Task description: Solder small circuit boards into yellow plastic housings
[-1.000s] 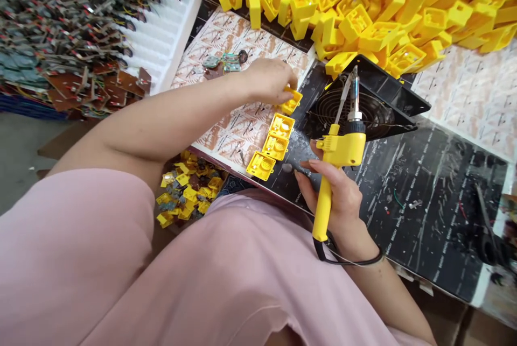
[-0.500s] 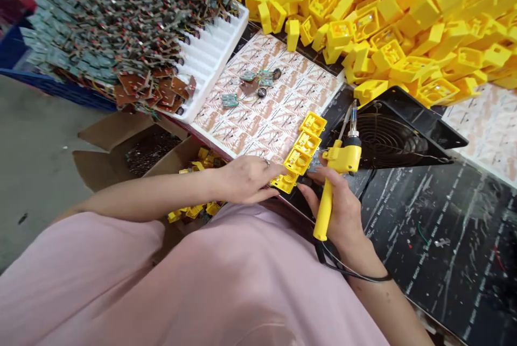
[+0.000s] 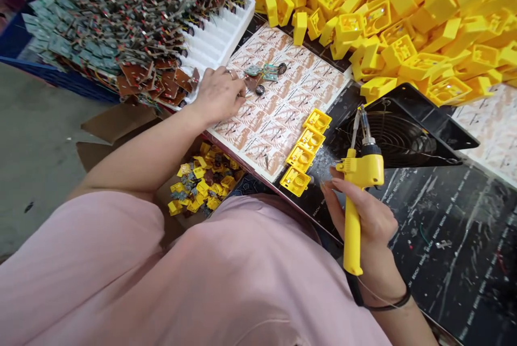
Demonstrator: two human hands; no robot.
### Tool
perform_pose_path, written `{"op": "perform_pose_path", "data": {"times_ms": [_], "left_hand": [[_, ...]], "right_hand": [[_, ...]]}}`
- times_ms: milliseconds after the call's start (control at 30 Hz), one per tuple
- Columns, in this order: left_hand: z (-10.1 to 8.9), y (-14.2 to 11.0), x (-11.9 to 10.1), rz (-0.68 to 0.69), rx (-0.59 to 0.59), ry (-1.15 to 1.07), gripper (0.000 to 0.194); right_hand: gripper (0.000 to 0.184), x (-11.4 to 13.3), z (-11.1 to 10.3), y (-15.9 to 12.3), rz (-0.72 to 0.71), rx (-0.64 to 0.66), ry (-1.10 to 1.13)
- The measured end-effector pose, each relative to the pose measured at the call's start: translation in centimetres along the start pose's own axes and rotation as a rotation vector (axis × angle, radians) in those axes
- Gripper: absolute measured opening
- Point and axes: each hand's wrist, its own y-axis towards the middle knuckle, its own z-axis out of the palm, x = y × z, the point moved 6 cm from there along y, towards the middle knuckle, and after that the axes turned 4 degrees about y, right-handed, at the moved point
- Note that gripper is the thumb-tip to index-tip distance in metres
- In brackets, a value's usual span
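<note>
Right hand (image 3: 374,222), fingers wrapped around the yellow soldering gun (image 3: 363,170), its tip pointing away from the body; over on the other side, the left hand (image 3: 218,93) rests with fingers curled on the patterned sheet (image 3: 258,126), and whether they grasp anything, I cannot tell; wired circuit boards (image 3: 267,72) lie just beside it; between the hands, four yellow cases (image 3: 300,157) line the sheet's edge; farther out, a black fan (image 3: 404,139) on the dark counter (image 3: 444,211), and a heap of yellow housings (image 3: 428,7) behind
</note>
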Motion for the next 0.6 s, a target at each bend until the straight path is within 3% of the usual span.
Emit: {"op": "perform_pose_path", "data": {"times_ms": [200,400,500,600], "left_hand": [[-0.9,-3.5,-2.3,0.105,-0.050,-0.265,0.029],[-0.1,-6.8,-7.4,0.316,-0.015,-0.275,0.030],[0.5,-7.9,-9.0,0.406,-0.008,-0.324,0.028],[0.6,-8.2,-9.4,0.416,-0.027,-0.413,0.027]], "right_hand": [[0.064,0.3,1.9,0.1,-0.066,0.187,0.186],[0.043,1.1,4.3,1.4,-0.055,0.240,0.161],[0.042,1.2,3.0,1.8,0.006,0.151,0.144],[0.032,1.3,-0.4,1.4,0.039,0.017,0.182]]}}
